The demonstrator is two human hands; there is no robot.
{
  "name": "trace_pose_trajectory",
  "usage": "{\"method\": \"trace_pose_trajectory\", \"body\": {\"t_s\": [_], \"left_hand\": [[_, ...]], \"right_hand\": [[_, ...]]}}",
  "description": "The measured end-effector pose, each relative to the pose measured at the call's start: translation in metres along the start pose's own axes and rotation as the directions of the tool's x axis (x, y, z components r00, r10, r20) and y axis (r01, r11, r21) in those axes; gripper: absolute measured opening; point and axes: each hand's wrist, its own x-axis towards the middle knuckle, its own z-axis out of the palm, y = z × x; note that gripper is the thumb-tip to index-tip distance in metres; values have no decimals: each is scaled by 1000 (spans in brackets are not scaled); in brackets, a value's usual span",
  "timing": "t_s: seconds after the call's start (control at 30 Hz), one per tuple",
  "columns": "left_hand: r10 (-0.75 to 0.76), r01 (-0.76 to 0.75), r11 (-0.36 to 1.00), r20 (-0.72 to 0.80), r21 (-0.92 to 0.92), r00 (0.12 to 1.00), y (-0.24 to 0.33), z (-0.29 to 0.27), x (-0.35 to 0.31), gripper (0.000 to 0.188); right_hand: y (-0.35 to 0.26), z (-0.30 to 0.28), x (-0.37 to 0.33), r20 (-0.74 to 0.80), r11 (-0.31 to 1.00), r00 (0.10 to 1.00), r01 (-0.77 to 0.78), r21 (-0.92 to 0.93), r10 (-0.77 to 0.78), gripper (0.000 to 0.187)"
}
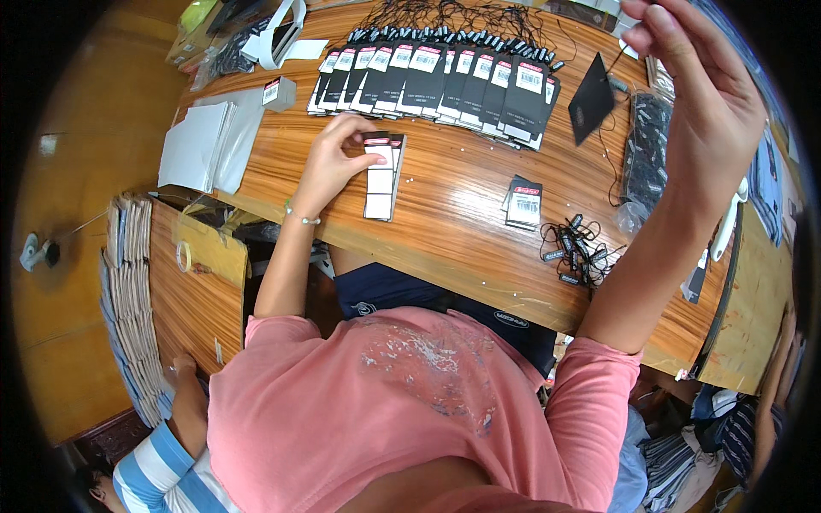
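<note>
At the table's left part, my left hand [332,161] grips a small stack of long hang tags [380,192], its thumb lying on their white labels and its fingers curled at their top end. High on the right, my right hand [714,103] is raised with its fingertips pinched together. Below and left of those fingertips a black hang tag [592,99] dangles in the air by a thin dark cord. A fanned row of black hang tags with white labels [428,81] lies along the far side, their cords tangled behind them [453,15].
Nearer me are a small tag pile [523,205] and a heap of black cords [578,252]. A clear bag of dark parts [647,141] lies right. White sheets [195,145] and a small label block [279,94] sit left. Another person's arm [184,398] shows lower left.
</note>
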Motion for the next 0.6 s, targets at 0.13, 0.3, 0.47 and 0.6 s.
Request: {"method": "trace_pose_trajectory", "body": {"t_s": [0.13, 0.3, 0.47, 0.6], "left_hand": [[-57, 87, 874, 77, -479, 995, 31, -12, 6, 26], [156, -179, 790, -90, -586, 984, 118, -34, 47, 21], [351, -451, 704, -283, -549, 892, 170, -14, 99, 15], [356, -502, 658, -354, -561, 864, 177, 5, 99, 15]], "right_hand": [[-15, -3, 1, 16, 963, 964, -264, -56, 266, 12], [-3, -4, 3, 153, 925, 914, -379, 2, 374, 17], [-9, 9, 2, 184, 902, 893, -428, 61, 411, 13], [-6, 21, -2, 90, 895, 907, -385, -227, 412, 12]]}}
